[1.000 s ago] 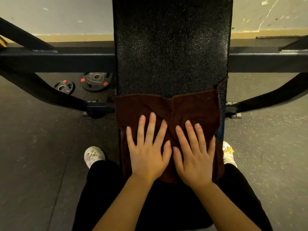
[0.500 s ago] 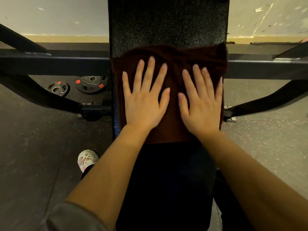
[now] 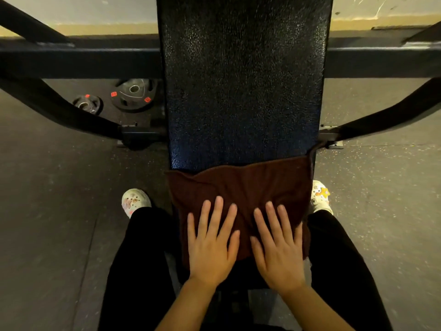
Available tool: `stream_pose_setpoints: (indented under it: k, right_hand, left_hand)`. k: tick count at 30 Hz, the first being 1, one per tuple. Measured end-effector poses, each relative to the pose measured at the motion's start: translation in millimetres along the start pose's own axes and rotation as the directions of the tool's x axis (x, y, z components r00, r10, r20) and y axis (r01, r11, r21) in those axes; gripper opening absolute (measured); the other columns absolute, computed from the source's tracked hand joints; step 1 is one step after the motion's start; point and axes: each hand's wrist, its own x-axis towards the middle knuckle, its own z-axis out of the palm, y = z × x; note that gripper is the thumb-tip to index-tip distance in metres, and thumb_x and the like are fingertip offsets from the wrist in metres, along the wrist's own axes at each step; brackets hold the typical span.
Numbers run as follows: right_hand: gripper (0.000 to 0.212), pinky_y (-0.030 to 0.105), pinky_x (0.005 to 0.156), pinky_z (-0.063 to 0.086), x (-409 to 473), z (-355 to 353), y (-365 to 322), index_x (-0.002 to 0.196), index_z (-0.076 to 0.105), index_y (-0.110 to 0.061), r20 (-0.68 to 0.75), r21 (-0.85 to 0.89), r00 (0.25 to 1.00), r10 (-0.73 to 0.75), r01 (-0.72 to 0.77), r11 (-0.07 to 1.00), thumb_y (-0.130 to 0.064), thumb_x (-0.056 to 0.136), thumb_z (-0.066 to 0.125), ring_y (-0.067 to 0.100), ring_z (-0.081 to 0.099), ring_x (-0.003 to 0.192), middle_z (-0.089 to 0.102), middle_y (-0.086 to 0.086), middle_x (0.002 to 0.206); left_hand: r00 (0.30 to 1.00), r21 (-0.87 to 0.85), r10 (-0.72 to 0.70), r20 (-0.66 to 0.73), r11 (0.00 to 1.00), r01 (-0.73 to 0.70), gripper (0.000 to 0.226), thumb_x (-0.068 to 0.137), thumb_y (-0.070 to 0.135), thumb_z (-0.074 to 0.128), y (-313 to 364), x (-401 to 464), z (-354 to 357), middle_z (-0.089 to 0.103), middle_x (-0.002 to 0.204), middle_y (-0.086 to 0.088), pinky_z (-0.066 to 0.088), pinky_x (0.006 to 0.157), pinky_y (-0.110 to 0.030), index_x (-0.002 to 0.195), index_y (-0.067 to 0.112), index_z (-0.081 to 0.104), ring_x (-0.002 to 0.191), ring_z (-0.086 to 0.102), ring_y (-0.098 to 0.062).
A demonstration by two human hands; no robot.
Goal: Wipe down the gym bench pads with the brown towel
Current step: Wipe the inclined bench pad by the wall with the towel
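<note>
Forearms cut off at bottom edge; left hand [image 3: 211, 244] and right hand [image 3: 278, 249] flat, fingers spread, pressing towel [image 3: 241, 187] on near end of pad [image 3: 241, 87], hiding it there; shoes [image 3: 134, 201] flank pad; plates [image 3: 133, 94] beyond left, partly behind frame [image 3: 59, 108].

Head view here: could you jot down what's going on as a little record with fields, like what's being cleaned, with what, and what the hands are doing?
surface: black bench pad, running away from the person
cloth: brown towel spread flat across the pad's near end
left hand: flat on the towel, fingers straight
right hand: flat on the towel beside the left
floor, left of bench: two weight plates
posture: person straddles the bench, one shoe each side
</note>
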Motion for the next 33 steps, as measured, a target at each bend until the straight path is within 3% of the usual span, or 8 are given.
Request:
stream_pose_setpoints:
  k: [5, 10, 15, 18, 21, 33]
  right_hand:
    - [0.055, 0.051, 0.117, -0.002, 8.9, -5.3, -17.3, 0.156, 0.011, -0.037, 0.013, 0.129, 0.993, 0.116, -0.117, 0.985, -0.051, 0.104, 0.018, 0.012, 0.001, 0.152, 0.017, -0.004, 0.162]
    - [0.058, 0.054, 0.116, 0.005, 72.3, -13.4, -7.6, 0.152, 0.025, -0.028, -0.126, 0.083, 0.990, 0.062, -0.051, 0.995, -0.043, 0.097, 0.038, 0.011, 0.008, 0.150, 0.025, -0.001, 0.158]
    - [0.057, 0.055, 0.117, 0.004, 169.9, -44.0, 2.6, 0.153, 0.033, -0.022, -0.257, 0.102, 0.964, 0.065, -0.040, 0.994, -0.044, 0.100, 0.035, 0.022, 0.021, 0.148, 0.031, 0.006, 0.159]
    - [0.054, 0.057, 0.118, 0.005, 212.5, -55.0, 10.6, 0.153, 0.034, -0.021, -0.300, 0.020, 0.954, 0.002, 0.004, 1.000, -0.042, 0.103, 0.034, 0.023, 0.022, 0.149, 0.030, 0.005, 0.160]
    - [0.054, 0.055, 0.119, 0.008, 215.1, -49.4, 13.2, 0.153, 0.034, -0.019, -0.327, -0.081, 0.944, -0.037, 0.011, 0.997, -0.041, 0.103, 0.036, 0.026, 0.024, 0.148, 0.031, 0.007, 0.159]
    - [0.064, 0.057, 0.117, 0.008, 220.2, -49.3, 9.4, 0.153, 0.032, -0.019, -0.311, -0.114, 0.950, -0.032, -0.003, 0.994, -0.046, 0.096, 0.038, 0.028, 0.022, 0.148, 0.029, 0.009, 0.160]
  left_hand:
    - [1.000, -0.058, 0.016, -0.024, 0.998, -0.017, 0.056, 0.093, 0.041, 0.043, -2.4, 14.5, -5.0, 0.026, 0.156, -0.005, 0.001, 0.120, -0.047, 0.146, 0.030, 0.035, 0.152, 0.004, -0.018]
    - [0.989, -0.026, 0.108, -0.100, 0.993, -0.111, 0.055, 0.096, 0.043, 0.042, -17.2, 71.2, -15.4, 0.028, 0.158, -0.004, 0.009, 0.116, -0.052, 0.149, 0.033, 0.031, 0.148, 0.017, -0.022]
    - [0.965, 0.003, 0.147, -0.216, 0.989, -0.150, 0.052, 0.101, 0.043, 0.039, -34.5, 166.1, -39.3, 0.034, 0.159, -0.008, 0.011, 0.117, -0.053, 0.151, 0.030, 0.036, 0.148, 0.024, -0.025]
    - [0.963, 0.040, 0.139, -0.229, 0.990, -0.133, 0.052, 0.103, 0.042, 0.037, -36.1, 192.3, -45.0, 0.031, 0.160, -0.008, 0.011, 0.119, -0.054, 0.152, 0.028, 0.036, 0.149, 0.024, -0.026]
    - [0.962, 0.053, 0.144, -0.231, 0.989, -0.135, 0.052, 0.102, 0.041, 0.039, -35.0, 189.3, -42.1, 0.033, 0.159, -0.009, 0.013, 0.119, -0.055, 0.152, 0.026, 0.038, 0.149, 0.026, -0.027]
    - [0.960, 0.067, 0.154, -0.233, 0.988, -0.142, 0.057, 0.097, 0.039, 0.041, -35.2, 193.1, -43.2, 0.034, 0.158, -0.010, 0.015, 0.117, -0.057, 0.152, 0.026, 0.035, 0.148, 0.025, -0.029]
